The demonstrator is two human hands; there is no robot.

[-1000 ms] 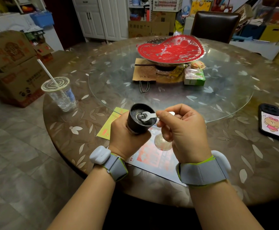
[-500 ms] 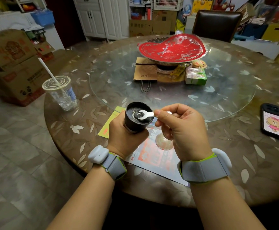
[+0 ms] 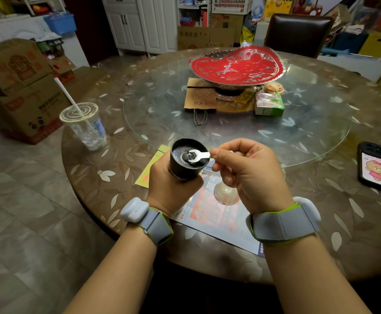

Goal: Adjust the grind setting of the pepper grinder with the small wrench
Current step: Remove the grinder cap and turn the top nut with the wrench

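Observation:
A black pepper grinder (image 3: pixel 186 165) is held above the table's near edge with its open end turned up toward me. My left hand (image 3: pixel 170 185) is wrapped around its body from below. A small flat silver wrench (image 3: pixel 198 154) lies across that open end, its jaw on the metal nut in the middle. My right hand (image 3: pixel 248 175) pinches the wrench's handle between thumb and fingers, just right of the grinder. The handle's far end is hidden inside the fingers.
A clear domed cap (image 3: pixel 225 191) lies on a printed leaflet (image 3: pixel 216 214) under my hands. A plastic cup with a straw (image 3: pixel 84 125) stands at the left, a phone (image 3: pixel 378 168) at the right. A glass turntable (image 3: pixel 237 123) carries a red heart-shaped tray (image 3: pixel 238 65) and snack packets.
The wrench's jaw end has swung slightly on the nut and both hands have shifted a little. The view has also drifted slightly.

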